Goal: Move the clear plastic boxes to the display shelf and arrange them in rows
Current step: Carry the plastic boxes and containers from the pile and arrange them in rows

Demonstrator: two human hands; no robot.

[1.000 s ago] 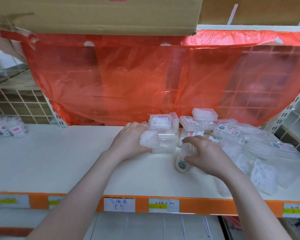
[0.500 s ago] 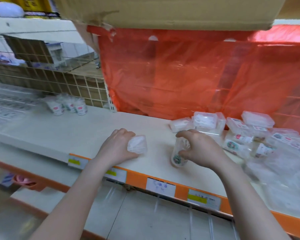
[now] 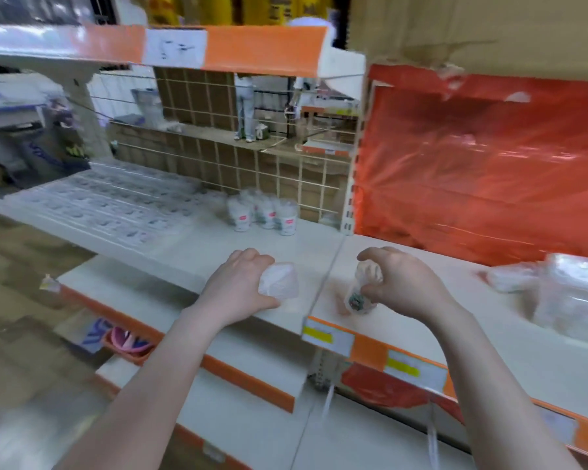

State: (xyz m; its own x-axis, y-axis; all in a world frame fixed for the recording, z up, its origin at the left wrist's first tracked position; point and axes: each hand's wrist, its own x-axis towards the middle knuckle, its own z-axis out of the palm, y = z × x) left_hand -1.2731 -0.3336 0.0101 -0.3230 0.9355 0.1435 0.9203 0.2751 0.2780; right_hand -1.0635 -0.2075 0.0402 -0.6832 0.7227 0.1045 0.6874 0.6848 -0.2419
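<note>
My left hand [image 3: 238, 286] grips a small clear plastic box [image 3: 279, 280] above the front of the white display shelf [image 3: 170, 252]. My right hand [image 3: 401, 283] holds a clear round container [image 3: 362, 293] with a dark label at its lower end, just right of the seam between two shelf sections. A heap of clear plastic boxes [image 3: 564, 293] lies at the far right of the shelf, blurred. Rows of flat clear packs [image 3: 106, 208] cover the left shelf section.
Three clear tubs with red labels [image 3: 263, 215] stand near the wire grid back panel [image 3: 252, 167]. Red plastic sheeting [image 3: 489, 164] hangs behind the right section. An upper shelf [image 3: 150, 45] and a cardboard box [image 3: 472, 32] overhang. A lower shelf [image 3: 252, 368] juts out below.
My view has swung left, so the heap of boxes has slid to the right edge. Both hands, each still holding its item, have come away from the heap toward the left shelf section.
</note>
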